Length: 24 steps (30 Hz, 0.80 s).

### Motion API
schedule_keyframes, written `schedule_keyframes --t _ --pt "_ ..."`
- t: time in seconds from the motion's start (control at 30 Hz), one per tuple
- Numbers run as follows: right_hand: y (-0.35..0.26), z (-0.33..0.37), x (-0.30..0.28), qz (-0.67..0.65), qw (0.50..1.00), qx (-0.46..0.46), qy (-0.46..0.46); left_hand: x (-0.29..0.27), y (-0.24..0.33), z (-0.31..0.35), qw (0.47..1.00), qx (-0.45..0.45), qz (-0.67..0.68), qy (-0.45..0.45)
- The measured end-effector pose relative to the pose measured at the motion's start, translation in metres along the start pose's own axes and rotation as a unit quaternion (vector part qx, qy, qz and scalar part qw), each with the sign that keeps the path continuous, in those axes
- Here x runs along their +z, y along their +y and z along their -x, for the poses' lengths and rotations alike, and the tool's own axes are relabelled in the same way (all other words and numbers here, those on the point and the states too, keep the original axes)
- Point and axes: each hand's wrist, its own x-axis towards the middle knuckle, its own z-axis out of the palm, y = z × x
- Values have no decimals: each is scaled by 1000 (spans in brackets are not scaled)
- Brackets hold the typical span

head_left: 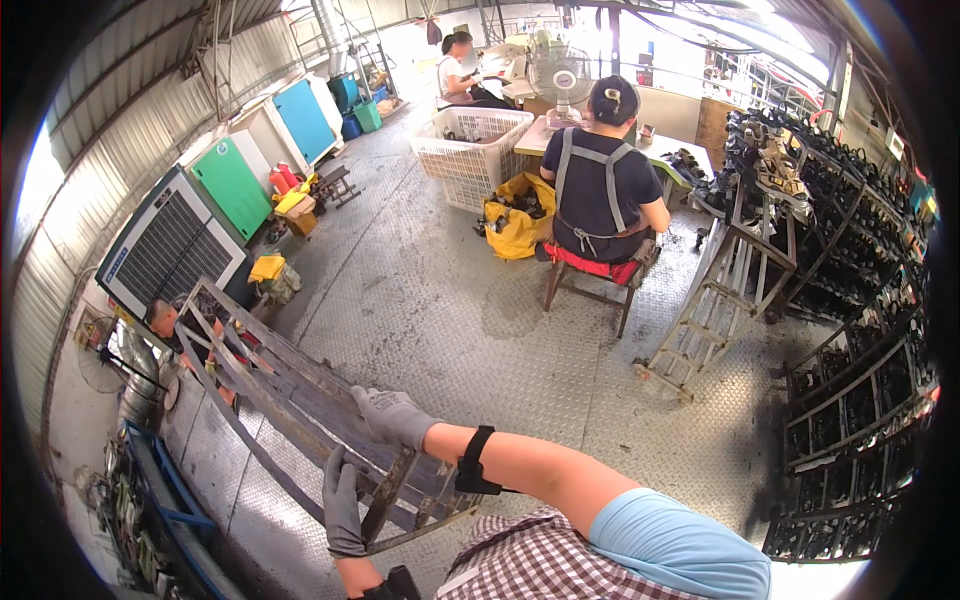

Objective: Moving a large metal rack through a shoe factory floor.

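A long metal rack [290, 425] with rusty, worn bars leans at a slant in front of me, running from lower middle to the left. My right hand [395, 415], in a grey glove, reaches across and grips its upper rail. Nearer to me, my left hand [343, 505], gloved in grey too, holds the rack's near end, the fingers along a bar and the thumb apart. A co-worker [165, 320] bends low at the rack's far end; their hands are mostly hidden behind its bars.
Ahead, a seated person [605, 180] works at a table [660, 155], near a yellow sack [515, 235] and a white crate [470, 165]. A metal stepladder [705, 320] and loaded dark racks [860, 400] stand right. A large cooler [170, 250] and blue frame [165, 490] are left.
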Motion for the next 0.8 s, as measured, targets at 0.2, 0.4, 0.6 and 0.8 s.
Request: schedule_keyframes --t 0.2,0.4,0.6,0.8 --pt "3 -2 5 6 1000 -12 17 2 6 5 1000 8 -12 -7" --pt "0 1 0 5 1000 0 -2 -2 0 1 1000 6 -18 -14" --pt "-1 1 -2 11 1000 -4 -7 -5 -6 -2 999 14 -25 -16" --pt "0 0 2 20 1000 -7 2 -2 4 1 999 9 -25 -20"
